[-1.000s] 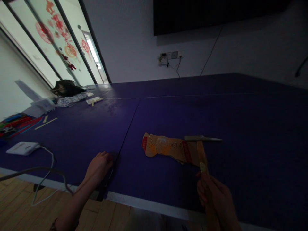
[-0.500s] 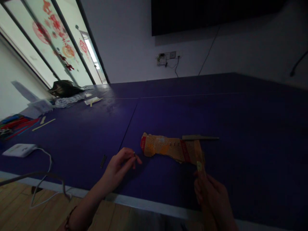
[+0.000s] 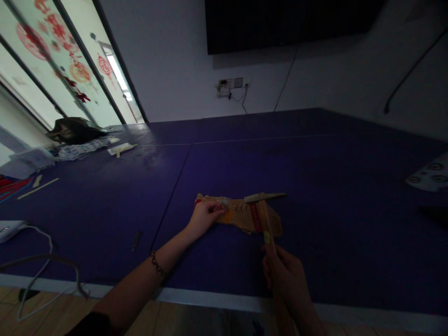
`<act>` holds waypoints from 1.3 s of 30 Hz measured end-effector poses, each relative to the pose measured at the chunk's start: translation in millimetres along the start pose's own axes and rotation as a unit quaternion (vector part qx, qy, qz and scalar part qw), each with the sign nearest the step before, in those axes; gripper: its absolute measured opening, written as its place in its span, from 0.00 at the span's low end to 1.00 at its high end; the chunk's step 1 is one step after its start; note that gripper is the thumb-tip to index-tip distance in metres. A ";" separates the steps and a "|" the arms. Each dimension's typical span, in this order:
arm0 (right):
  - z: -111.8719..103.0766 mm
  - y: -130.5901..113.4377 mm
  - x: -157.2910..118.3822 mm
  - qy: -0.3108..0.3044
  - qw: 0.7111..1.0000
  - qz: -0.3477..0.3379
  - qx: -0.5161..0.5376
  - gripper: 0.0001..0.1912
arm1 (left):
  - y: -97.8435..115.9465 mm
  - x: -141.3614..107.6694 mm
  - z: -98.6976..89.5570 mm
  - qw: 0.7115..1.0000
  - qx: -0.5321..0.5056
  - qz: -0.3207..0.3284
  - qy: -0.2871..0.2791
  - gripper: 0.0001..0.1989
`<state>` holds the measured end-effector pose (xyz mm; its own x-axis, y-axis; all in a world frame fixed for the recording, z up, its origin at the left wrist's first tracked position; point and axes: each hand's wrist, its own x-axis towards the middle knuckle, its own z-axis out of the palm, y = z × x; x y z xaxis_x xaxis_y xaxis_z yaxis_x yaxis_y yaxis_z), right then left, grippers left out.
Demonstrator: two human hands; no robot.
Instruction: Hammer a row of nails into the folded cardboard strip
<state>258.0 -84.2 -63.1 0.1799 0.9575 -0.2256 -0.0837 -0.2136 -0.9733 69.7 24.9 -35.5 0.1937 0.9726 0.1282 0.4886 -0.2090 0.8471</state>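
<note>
A flat, irregular piece of brown cardboard [image 3: 241, 220] with red bands lies on the purple table [image 3: 224, 266]. My left hand [image 3: 206, 215] is over its left part, fingers pinched together on something I cannot make out. Several small metal bits stand in a row along the cardboard, right of those fingertips. My right hand [image 3: 285, 273] is wrapped round the wooden handle of a hammer [image 3: 266, 219]. The long, narrow hammer head is above the cardboard's upper right edge.
Thin dark rods [image 3: 136, 240] lie left of my left forearm. Further left are a white device [image 3: 12, 229] with a cable, yellow strips and red pieces. A dark bag [image 3: 75, 130] sits at the back left, a patterned white item [image 3: 430, 173] at the right edge.
My left hand has moved right, from beside the cardboard onto it, fingers pinched. The hammer head has shifted left relative to the cardboard. The whole view has turned slightly right.
</note>
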 end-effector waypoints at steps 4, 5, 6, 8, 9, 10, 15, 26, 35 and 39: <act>0.7 2.1 0.5 -0.002 1.000 0.001 -0.014 0.21 | -8.1 23.9 15.6 0.998 0.047 0.049 -0.005 0.08; 0.9 3.1 0.8 -0.002 1.000 0.003 -0.016 0.21 | -9.8 27.9 17.9 0.997 0.056 0.055 -0.015 0.08; 1.1 4.1 1.1 0.000 1.000 0.006 -0.017 0.21 | -11.4 31.2 19.7 0.996 0.066 0.061 -0.026 0.07; 1.6 5.5 1.3 0.001 1.000 0.012 -0.022 0.22 | -14.2 35.7 21.6 0.992 0.089 0.072 -0.047 0.06; 1.9 5.8 1.2 0.003 1.000 0.012 -0.026 0.21 | -15.4 37.0 22.1 0.991 0.099 0.077 -0.055 0.05; 2.2 5.6 0.9 0.003 0.999 0.011 -0.032 0.21 | -16.4 37.9 22.5 0.989 0.107 0.081 -0.060 0.04; 2.5 2.5 -1.3 0.013 0.999 0.013 -0.047 0.22 | -19.9 37.2 25.0 0.987 0.130 0.079 -0.055 0.04; 0.0 -1.5 -4.5 0.026 0.997 0.051 -0.044 0.23 | -18.2 30.0 29.1 0.985 0.100 0.135 -0.050 0.02; -2.5 0.6 -2.7 0.026 0.997 0.058 -0.046 0.24 | -16.5 28.7 31.4 0.987 0.126 0.096 -0.021 0.06; -1.3 -1.6 -3.8 0.029 0.997 0.047 -0.050 0.24 | -17.7 29.1 31.6 0.993 0.089 0.080 -0.024 0.06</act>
<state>258.7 -87.7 -60.7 0.2326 0.9203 -0.3147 -0.0044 -0.3225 -0.9465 93.6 53.7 -63.0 0.3186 0.9206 0.2259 0.5905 -0.3792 0.7124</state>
